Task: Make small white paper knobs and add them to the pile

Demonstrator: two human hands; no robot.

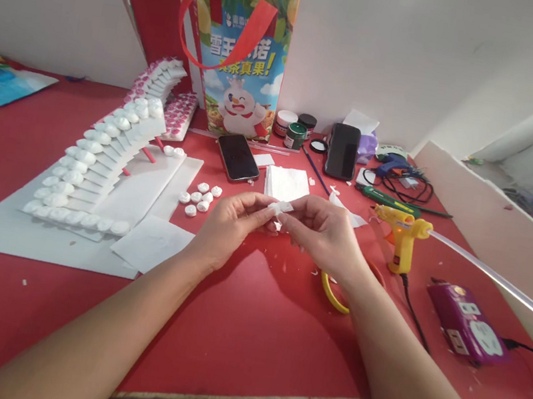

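Observation:
A small strip of white paper [281, 207] is pinched between my two hands over the red table. My left hand [235, 221] grips its left end with thumb and forefinger. On the other end, the fingers of my right hand [322, 232] are closed. Just beyond lies a stack of white paper squares [288, 183]. Several small white paper rolls [203, 196] sit left of my left hand. Under my right wrist shows a yellow ring-shaped handle [332, 294], partly hidden by the arm.
A curved white paper model [101, 160] stands on white boards at left. A printed bag [250, 48] stands behind a phone [237, 157]. Rightward are a yellow glue gun [401, 234] with a long clear stick, a purple power strip [469, 326], and paint jars [295, 135].

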